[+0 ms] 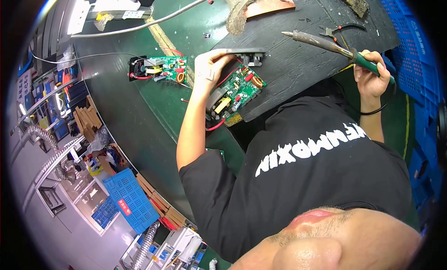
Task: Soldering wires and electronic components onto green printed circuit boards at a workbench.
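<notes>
My right hand (pixel 374 79) is wrapped round the green handle of a soldering iron (pixel 326 44). The iron's bare tip points left, over the black work surface and apart from the boards. On the other side, my left hand (pixel 208 70) pinches the edge of a black panel (pixel 251 56) with a dark block on its underside. Just below that panel lies a green circuit board (pixel 241 91) with red, yellow and grey parts, a copper coil and red wires. A second, similar board (pixel 174 69) with a black end plate rests farther left, apart from both hands.
Cutting pliers (pixel 339 31) with orange and black handles lie behind the iron. A crusted lump (pixel 237 18) beside a copper-coloured piece stands at the back. A power strip (pixel 123 13) is at the back left, and blue crates (pixel 409 46) line the right side.
</notes>
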`<state>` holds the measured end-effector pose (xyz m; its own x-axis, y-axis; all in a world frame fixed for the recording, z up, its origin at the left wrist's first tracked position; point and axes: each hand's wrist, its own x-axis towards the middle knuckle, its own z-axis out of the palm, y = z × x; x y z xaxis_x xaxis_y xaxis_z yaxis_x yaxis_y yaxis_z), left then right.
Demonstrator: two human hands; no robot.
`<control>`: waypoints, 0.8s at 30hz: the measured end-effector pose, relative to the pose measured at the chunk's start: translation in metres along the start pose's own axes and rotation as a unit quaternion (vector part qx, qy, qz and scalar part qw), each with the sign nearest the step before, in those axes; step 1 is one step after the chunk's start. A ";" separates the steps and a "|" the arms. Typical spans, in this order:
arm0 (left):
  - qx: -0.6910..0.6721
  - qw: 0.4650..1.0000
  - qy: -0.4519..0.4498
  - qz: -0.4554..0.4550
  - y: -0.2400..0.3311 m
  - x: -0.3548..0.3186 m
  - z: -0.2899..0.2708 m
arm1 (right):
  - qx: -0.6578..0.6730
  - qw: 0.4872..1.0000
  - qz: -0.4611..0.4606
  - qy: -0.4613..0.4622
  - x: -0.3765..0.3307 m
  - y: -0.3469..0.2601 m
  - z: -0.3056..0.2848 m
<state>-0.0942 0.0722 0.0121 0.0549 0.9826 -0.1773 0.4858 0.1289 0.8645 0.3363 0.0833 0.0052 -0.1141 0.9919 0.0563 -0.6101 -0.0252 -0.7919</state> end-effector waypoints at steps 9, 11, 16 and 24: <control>-0.051 0.994 -0.003 -0.092 -0.010 0.019 -0.012 | -0.007 1.000 0.009 -0.014 0.002 0.003 0.008; -0.046 0.993 -0.016 -0.104 -0.010 0.021 -0.016 | 0.002 1.000 0.007 -0.015 0.002 0.003 0.008; 0.085 0.996 0.019 -0.014 0.002 0.009 -0.027 | -0.006 1.000 0.012 -0.010 0.001 0.003 0.007; 0.387 0.918 -0.002 0.089 -0.006 -0.061 -0.075 | -0.007 0.999 0.029 -0.018 0.001 0.009 0.006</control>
<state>-0.1659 0.0211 0.0531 0.1958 0.9783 -0.0681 0.9430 -0.1687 0.2869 0.3266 0.0832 0.0019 -0.1761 0.9839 0.0317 -0.5902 -0.0798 -0.8033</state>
